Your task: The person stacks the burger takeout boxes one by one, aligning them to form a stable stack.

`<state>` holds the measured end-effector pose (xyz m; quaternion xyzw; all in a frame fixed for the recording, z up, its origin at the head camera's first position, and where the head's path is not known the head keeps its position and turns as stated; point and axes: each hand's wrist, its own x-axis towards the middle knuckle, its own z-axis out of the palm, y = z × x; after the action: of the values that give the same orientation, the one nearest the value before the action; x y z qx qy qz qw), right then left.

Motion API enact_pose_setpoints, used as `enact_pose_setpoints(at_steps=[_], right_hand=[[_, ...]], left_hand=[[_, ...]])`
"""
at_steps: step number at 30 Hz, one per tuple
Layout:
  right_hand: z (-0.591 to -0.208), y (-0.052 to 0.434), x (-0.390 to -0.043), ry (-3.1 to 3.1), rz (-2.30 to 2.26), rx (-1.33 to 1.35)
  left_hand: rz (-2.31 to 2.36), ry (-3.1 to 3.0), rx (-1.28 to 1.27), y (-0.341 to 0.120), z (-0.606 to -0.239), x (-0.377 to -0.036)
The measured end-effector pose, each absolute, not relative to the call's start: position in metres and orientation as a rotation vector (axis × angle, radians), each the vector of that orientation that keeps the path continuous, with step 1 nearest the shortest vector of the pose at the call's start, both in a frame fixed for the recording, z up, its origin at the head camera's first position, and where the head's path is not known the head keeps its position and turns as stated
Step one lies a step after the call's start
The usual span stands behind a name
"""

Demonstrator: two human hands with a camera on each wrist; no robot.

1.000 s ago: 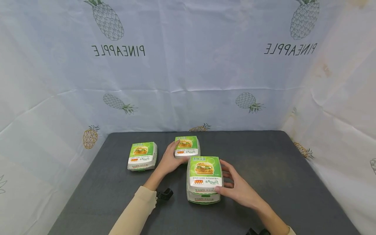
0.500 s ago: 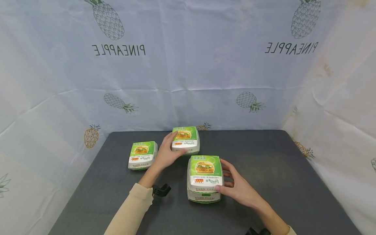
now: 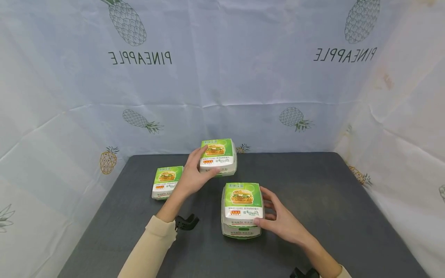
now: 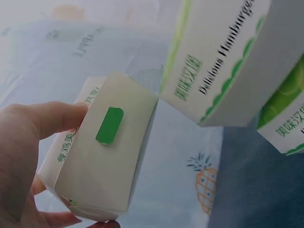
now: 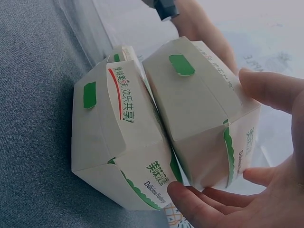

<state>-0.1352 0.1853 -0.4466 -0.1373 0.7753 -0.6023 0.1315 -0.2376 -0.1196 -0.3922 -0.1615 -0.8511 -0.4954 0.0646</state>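
Note:
In the head view my left hand (image 3: pixel 192 175) grips a green-and-white cardboard burger box (image 3: pixel 216 156) by its left side, above the table. The left wrist view shows the thumb and fingers around that burger box (image 4: pixel 102 152), its green front tab facing the camera. My right hand (image 3: pixel 283 222) holds the upper burger box (image 3: pixel 242 204) of a two-box stack, thumb on the front and fingers along the right side. In the right wrist view a fingertip touches the top edge of the lower burger box (image 5: pixel 118 118), and a narrow gap shows between the two boxes.
Another closed burger box (image 3: pixel 167 181) sits on the dark grey table (image 3: pixel 323 193) at the left, partly behind my left hand. White pineapple-print cloth (image 3: pixel 236 77) stands behind the table and along both sides. A black wrist strap (image 3: pixel 187 222) is on the left wrist.
My left hand has raised its burger box off the table, upward and slightly left in the head view. The right hand and the stack have hardly moved.

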Motion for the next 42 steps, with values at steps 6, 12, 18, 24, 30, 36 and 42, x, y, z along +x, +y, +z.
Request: enact_pose_setpoints(at_steps=[6, 12, 18, 24, 30, 36, 42], right_hand=[[-0.447, 0.185, -0.136, 2.265, -1.741, -0.414], [-0.448, 0.185, -0.135, 2.262, -1.749, -0.417], [-0.448, 0.186, -0.135, 2.284, -1.741, -0.447], [-0.448, 0.186, -0.134, 2.302, -1.73, -0.454], [-0.448, 0.186, -0.134, 2.293, -1.737, -0.448], [-0.448, 0.186, -0.135, 2.283, -1.746, -0.465], [-0.448, 0.186, -0.135, 2.287, -1.746, -0.473]], left_hand=[[-1.467, -2.558, -0.522, -0.121, -0.383, -0.228], [-1.427, -2.554, -0.577, -0.117, -0.376, -0.217], [-1.475, -2.534, -0.625, -0.11, -0.371, -0.204], [-1.479, -2.538, -0.659, -0.107, -0.37, -0.193], [-1.526, -2.528, -0.704, -0.104, -0.377, -0.185], [-1.559, -2.529, -0.721, -0.1, -0.382, -0.176], [-1.565, -2.557, -0.73, -0.097, -0.388, -0.171]])
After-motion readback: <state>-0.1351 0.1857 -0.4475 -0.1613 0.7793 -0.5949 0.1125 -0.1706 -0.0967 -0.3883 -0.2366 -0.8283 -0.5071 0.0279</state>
